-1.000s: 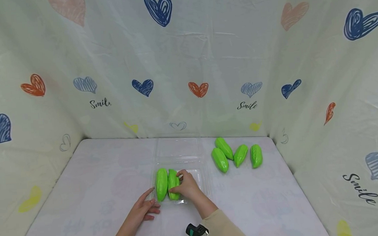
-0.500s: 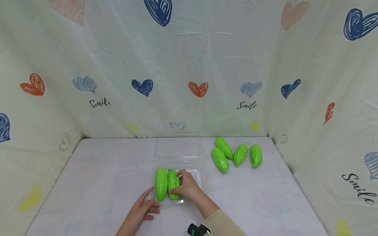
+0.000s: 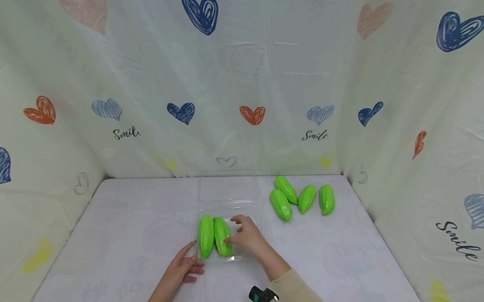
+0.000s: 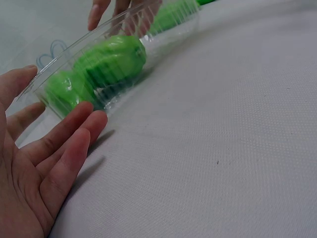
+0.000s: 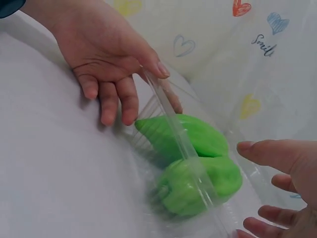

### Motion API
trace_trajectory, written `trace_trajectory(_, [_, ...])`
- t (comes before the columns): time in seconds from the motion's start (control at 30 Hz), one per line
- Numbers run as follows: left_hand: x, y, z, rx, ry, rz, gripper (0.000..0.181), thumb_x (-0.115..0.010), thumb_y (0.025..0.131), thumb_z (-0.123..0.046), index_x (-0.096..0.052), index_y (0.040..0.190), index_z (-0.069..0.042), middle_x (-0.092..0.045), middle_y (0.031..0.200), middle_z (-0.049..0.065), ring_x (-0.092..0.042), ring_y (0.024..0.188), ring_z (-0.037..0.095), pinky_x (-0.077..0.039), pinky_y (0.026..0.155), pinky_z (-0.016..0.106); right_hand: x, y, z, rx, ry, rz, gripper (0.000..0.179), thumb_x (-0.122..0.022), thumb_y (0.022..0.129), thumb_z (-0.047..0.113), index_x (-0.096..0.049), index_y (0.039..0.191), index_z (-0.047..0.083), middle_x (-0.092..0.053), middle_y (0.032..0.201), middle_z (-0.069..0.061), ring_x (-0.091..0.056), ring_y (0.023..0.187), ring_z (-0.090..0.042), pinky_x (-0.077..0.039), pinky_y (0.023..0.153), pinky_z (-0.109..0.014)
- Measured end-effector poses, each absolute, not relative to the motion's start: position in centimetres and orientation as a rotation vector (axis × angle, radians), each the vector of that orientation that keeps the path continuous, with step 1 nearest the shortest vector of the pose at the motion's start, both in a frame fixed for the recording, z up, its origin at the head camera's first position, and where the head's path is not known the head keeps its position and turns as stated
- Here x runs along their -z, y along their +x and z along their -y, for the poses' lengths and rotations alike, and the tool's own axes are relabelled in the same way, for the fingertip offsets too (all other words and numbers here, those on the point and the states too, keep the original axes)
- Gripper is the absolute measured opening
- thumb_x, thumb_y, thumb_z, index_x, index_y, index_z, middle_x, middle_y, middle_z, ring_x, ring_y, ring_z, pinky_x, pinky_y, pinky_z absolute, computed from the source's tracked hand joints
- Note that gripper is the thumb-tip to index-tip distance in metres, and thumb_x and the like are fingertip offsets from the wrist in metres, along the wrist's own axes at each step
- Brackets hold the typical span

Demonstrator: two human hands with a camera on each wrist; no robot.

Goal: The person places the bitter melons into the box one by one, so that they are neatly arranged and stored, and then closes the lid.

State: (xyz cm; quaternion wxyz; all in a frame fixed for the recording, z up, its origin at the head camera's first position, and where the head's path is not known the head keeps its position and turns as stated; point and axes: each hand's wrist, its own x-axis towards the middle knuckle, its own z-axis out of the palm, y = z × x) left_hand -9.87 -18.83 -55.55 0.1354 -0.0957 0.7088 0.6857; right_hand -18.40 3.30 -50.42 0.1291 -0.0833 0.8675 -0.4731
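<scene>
Two ribbed green vegetables, a left one (image 3: 206,236) and a right one (image 3: 221,233), lie side by side in the left part of a clear plastic clamshell box (image 3: 232,258). Their exact kind is unclear. At the box's front left corner, my left hand (image 3: 182,264) touches the wall with its fingers loosely extended. My right hand (image 3: 249,236) hovers over the right side of the box, fingers spread apart. Its thumb tip overlaps the right vegetable in the head view, but the right wrist view shows a gap between this hand (image 5: 292,183) and both vegetables.
Several more green vegetables (image 3: 280,205) lie on the white table (image 3: 336,256) at the back right. The transparent lid (image 3: 226,189) is folded back behind the box. A black device (image 3: 262,296) sits by the right sleeve. Patterned curtains (image 3: 220,69) enclose the table's back and sides.
My right hand has let go of the right vegetable and shifted slightly to the right, its fingers spreading. That vegetable now lies slightly tilted against the left one. My left hand has stayed in place.
</scene>
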Motion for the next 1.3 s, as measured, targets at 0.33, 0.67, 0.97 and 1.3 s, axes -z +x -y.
trace_trajectory(0.33, [55.6,-9.8,18.8,-1.989,-0.279,-2.042,0.060,-0.052,0.101,-0.022,-0.026,0.151,0.000,-0.070,0.101,0.021,-0.070,0.082,0.025,-0.055,0.063,0.034,49.4,-19.3,-6.8,1.563,-0.386,-2.521,0.060,-0.081,0.080,0.016,-0.054,0.132,0.005,-0.051,0.130,-0.015,-0.052,0.113,-0.034,-0.049,0.087,-0.045])
trace_trajectory(0.67, [55.7,-9.7,18.7,-1.967,-0.305,-2.060,0.065,-0.055,0.100,-0.031,-0.027,0.150,-0.001,-0.070,0.101,0.019,-0.069,0.084,0.027,-0.055,0.066,0.038,49.1,-20.1,-10.2,1.603,-0.341,-2.538,0.060,-0.080,0.081,0.017,-0.053,0.134,0.008,-0.048,0.133,-0.019,-0.048,0.117,-0.041,-0.046,0.092,-0.048])
trace_trajectory(0.97, [55.9,-9.6,18.8,-1.972,-0.283,-2.037,0.063,-0.053,0.101,-0.026,-0.024,0.150,0.001,-0.070,0.100,0.017,-0.069,0.084,0.024,-0.054,0.067,0.035,49.5,-21.0,-12.9,1.628,-0.291,-2.650,0.057,-0.081,0.079,0.012,-0.057,0.130,0.005,-0.053,0.128,-0.017,-0.050,0.115,-0.039,-0.046,0.090,-0.048])
trace_trajectory(1.3, [55.8,-9.7,18.6,-1.975,-0.301,-2.049,0.063,-0.054,0.101,-0.028,-0.026,0.151,-0.001,-0.070,0.099,0.017,-0.070,0.082,0.025,-0.055,0.065,0.036,50.4,-22.3,-15.8,1.639,-0.200,-2.740,0.056,-0.081,0.078,0.006,-0.057,0.129,0.003,-0.053,0.128,-0.021,-0.049,0.116,-0.038,-0.045,0.093,-0.052])
